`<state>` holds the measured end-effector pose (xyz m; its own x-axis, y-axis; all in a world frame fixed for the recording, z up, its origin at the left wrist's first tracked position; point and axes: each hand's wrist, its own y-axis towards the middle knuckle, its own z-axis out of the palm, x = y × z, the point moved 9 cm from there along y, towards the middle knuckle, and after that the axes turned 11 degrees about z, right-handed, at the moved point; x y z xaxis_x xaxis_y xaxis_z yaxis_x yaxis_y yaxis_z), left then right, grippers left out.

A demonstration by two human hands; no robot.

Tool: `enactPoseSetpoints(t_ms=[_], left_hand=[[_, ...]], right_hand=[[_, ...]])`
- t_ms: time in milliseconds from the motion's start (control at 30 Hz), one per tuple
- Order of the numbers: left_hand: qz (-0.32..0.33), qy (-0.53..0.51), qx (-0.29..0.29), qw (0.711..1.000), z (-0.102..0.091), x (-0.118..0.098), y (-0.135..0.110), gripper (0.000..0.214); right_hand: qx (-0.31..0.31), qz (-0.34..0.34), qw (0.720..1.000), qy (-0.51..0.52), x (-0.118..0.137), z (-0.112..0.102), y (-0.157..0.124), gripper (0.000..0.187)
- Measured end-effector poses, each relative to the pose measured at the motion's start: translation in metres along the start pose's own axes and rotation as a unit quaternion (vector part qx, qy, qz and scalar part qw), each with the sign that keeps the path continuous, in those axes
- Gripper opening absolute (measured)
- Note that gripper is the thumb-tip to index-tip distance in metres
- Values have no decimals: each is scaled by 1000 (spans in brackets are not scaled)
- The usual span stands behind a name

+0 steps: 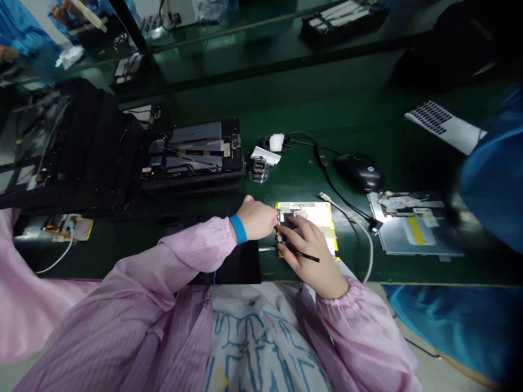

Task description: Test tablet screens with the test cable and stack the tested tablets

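A flat white battery pack (324,211) with yellow-taped edges lies near the table's front edge, a dark strip and small parts along its left side. My left hand (256,218), with a blue band at the wrist, is closed at that left edge; its fingertips hide whatever they grip. My right hand (308,250) rests over the pack, index finger and thumb near its left edge. Across this hand, between thumb and index finger, runs a thin black stick-like tool (308,256). A narrow silvery piece (267,249) shows just left of the pack.
Stacked black trays (192,177) with device parts stand left of centre. A black mouse (360,171), a white cable (370,245) and a metal panel (420,234) lie to the right. A small counter (259,165) sits ahead. Co-workers' sleeves (494,174) show at the sides.
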<state>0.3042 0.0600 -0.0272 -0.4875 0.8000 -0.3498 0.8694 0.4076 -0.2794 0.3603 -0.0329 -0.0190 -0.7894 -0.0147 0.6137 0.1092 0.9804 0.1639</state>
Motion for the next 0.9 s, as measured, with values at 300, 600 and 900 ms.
enactPoseSetpoints(t_ms=[300,600,900], left_hand=[[35,-250,-180,951,-37,-23,-18,18],[8,-279,-54,959,-24,-34,-29,18],[-43,-93,-57,993,-14,-12,-20,25]], right_hand=[[-3,222,927,303,-28,-29,-14,25],[-46,242,907,341,-36,-33,-13,17],[-80,9,997,-4,-4,-9,-16,24]])
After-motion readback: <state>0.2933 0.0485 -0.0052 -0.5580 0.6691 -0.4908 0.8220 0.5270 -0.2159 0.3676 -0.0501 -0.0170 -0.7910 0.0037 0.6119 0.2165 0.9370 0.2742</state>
